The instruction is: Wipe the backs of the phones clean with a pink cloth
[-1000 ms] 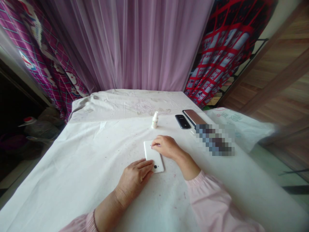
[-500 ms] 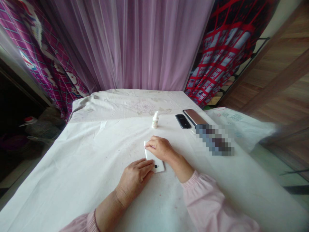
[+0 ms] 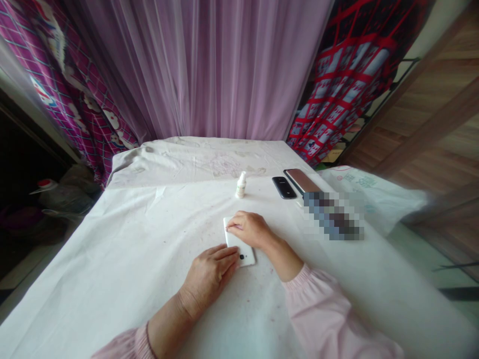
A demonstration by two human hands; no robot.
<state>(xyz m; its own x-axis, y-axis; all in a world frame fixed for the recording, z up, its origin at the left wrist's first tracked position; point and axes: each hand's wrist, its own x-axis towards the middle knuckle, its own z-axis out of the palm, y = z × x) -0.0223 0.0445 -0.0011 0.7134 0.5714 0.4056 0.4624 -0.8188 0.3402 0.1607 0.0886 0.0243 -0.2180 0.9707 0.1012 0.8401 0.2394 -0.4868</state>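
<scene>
A white smartphone (image 3: pixel 247 259) lies back up on the white cloth, its camera lens at the near end. My left hand (image 3: pixel 211 269) rests over its near left edge, fingers together and pressed on it, holding it in place. Over the far part of the phone, my right hand (image 3: pixel 252 229) is closed in a pinch near the far left edge. A thin purplish sliver shows at those fingertips, too small to name. Beyond the hands stands a small white spray bottle (image 3: pixel 241 186), upright and untouched.
To the right lie a black phone (image 3: pixel 283 188) and a rose-coloured phone (image 3: pixel 302 180), beside a blurred-out patch. A plastic bag (image 3: pixel 389 197) hangs at the table's right side. Purple curtains (image 3: pixel 224 70) close off the back; a red-capped bottle (image 3: pixel 52 194) is at far left.
My right hand has shifted very slightly to the right over the phone. The left hand, phone and bottle stay as they were.
</scene>
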